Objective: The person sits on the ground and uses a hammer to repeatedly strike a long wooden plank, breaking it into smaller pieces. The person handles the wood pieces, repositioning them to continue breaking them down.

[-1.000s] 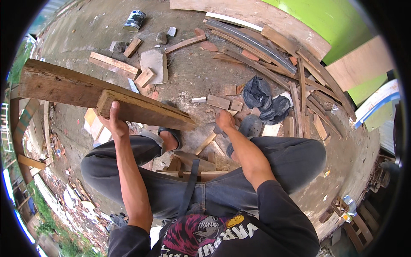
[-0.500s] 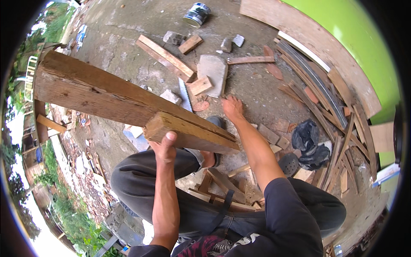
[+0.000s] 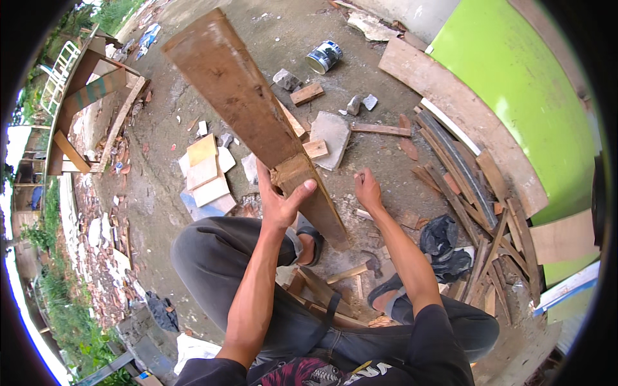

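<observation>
As you look from the left, a wooden frame (image 3: 121, 125) stands on the ground, well apart from the person. Next come some flat pieces (image 3: 206, 168), lying in a messy little stack near the left knee, maybe put there to be out of the way.

Then there is the long board (image 3: 235, 93). It leans up and away to the left, in front of the person. The left hand (image 3: 280, 204) holds it near its lower part. A short block (image 3: 320, 212) lies flat along the board, and the thumb presses on the block while the fingers go around the side. That grip seems meant to keep the two woods tight together. The low end hangs by the left foot (image 3: 308, 246); I can't tell if it touches the ground.

A paint tin (image 3: 324, 58) lies on its side farther off. The hammer (image 3: 351, 269) lies on the ground between the feet, likely so it is easy to grab.

The right hand (image 3: 368, 191) is up off the wood, with its fingers curled in. I can't tell if it pinches something small. To its right are a black plastic bag (image 3: 444, 249) and a pile of long wood strips (image 3: 467, 177), beside a green panel (image 3: 508, 83).
</observation>
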Available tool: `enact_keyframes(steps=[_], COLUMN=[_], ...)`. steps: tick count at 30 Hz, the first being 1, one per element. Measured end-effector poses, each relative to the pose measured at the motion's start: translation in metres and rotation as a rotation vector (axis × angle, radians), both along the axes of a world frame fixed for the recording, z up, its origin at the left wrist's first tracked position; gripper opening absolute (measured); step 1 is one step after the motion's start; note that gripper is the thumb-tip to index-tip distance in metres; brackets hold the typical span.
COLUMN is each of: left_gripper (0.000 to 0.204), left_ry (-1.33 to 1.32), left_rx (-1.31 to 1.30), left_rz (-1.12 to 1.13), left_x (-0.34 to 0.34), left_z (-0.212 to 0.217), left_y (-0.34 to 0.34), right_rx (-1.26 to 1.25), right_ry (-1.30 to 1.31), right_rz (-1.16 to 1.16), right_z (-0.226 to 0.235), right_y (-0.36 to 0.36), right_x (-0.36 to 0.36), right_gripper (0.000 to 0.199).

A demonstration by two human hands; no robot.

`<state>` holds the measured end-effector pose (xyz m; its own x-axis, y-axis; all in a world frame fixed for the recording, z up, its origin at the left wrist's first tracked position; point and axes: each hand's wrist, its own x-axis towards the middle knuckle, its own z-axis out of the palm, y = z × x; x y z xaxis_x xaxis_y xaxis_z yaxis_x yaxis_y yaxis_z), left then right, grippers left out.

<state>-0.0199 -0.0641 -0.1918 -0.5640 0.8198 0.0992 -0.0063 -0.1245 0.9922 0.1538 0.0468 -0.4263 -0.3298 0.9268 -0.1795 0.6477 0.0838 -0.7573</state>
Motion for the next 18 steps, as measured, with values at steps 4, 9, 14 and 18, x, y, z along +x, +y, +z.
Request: enact_keyframes(steps=[4, 9, 14, 18], left_gripper=[0.078, 0.076, 0.073, 0.069], left_ry=[0.116, 0.302, 0.358, 0.372], left_rx=[0.045, 0.004, 0.094, 0.101], left_rz=[-0.041, -0.124, -0.113, -0.086], left_x=[0.014, 0.032, 0.048, 0.058], left_z=[0.013, 0.021, 0.026, 0.032], left_y=[0.005, 0.005, 0.001, -0.005], right_rx=[0.114, 0.260, 0.690, 0.743], right_ry=[0.306, 0.515, 0.353, 0.207], right_rz=[-0.086, -0.058, 0.044, 0.060], right_z=[0.157, 0.314, 0.345, 0.339], right_y=[0.009, -0.035, -0.084, -0.098], right_x=[0.014, 0.027, 0.016, 0.010], right_gripper=[0.015, 0.013, 0.009, 0.007])
